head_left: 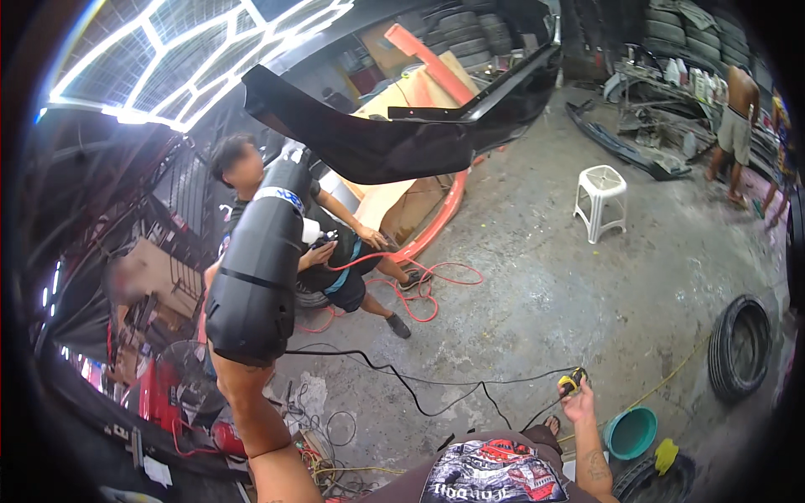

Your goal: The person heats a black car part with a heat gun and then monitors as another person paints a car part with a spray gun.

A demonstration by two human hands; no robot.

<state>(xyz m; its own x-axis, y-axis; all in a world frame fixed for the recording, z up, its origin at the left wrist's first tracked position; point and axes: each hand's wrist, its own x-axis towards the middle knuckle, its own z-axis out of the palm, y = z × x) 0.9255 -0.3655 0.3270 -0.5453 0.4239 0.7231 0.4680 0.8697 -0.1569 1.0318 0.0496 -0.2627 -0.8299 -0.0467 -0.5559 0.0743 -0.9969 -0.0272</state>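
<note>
Black and stiff-looking, the tube (258,272) left of the stool (602,186) may be heavy, so hold its middle (the left hand is hidden; I cannot tell its grip), while the right hand (579,404) curls around a light-looking yellow tool (572,381) on the stool's near side.

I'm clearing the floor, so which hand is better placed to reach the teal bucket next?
Probably the right hand: it is nearer the teal bucket, though holding a yellow-and-black object. The left arm is raised farther away, its hand hidden by a large black device.
</note>
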